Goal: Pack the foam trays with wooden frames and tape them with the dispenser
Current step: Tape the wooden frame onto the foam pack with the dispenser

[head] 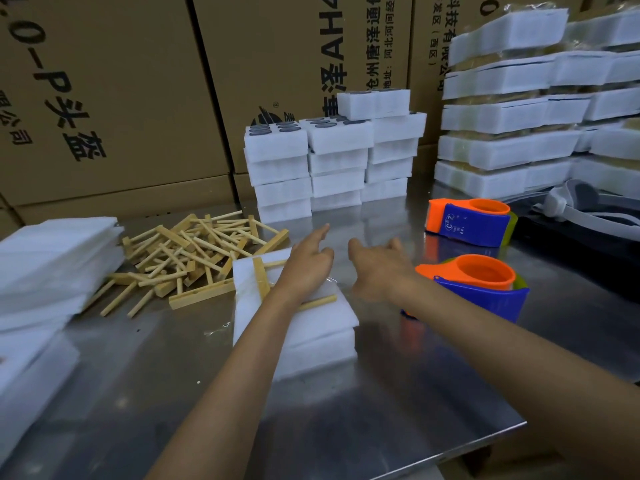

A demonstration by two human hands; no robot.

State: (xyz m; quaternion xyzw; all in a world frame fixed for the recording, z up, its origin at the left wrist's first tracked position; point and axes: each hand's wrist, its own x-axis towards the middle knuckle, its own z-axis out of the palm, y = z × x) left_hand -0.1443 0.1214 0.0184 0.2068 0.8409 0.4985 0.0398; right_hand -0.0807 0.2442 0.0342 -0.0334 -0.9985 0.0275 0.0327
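on the shiny steel table [398,393] a white foam tray bundle [311,327], two blocks deep with pale wooden frame sticks [260,277] laid across its top, sits in the middle; everything below is placed from this bundle. the left hand [308,263] hovers over the bundle's far edge, fingers straight and relaxed with the index finger stretched away from the person, gripping nothing. the right hand [377,268] is just to the right of the bundle, above the bare table, fingers loosely spread and reaching away, also holding nothing.

just right of the bundle, beyond the right forearm, stands an orange-and-blue plastic tape dispenser [478,285]; a second orange-and-blue tape dispenser [471,221] lies farther off on the same side. left of the bundle and touching its near-left corner is a loose heap of wooden sticks and bars [187,254]. farther left is a stack of flat white foam sheets [55,261]. behind the bundle rise three columns of white foam trays with dark oval slots [332,157]. behind and to the right are tall stacks of wrapped foam packs [526,123]. brown printed cardboard boxes [121,98] form the wall behind all of it.
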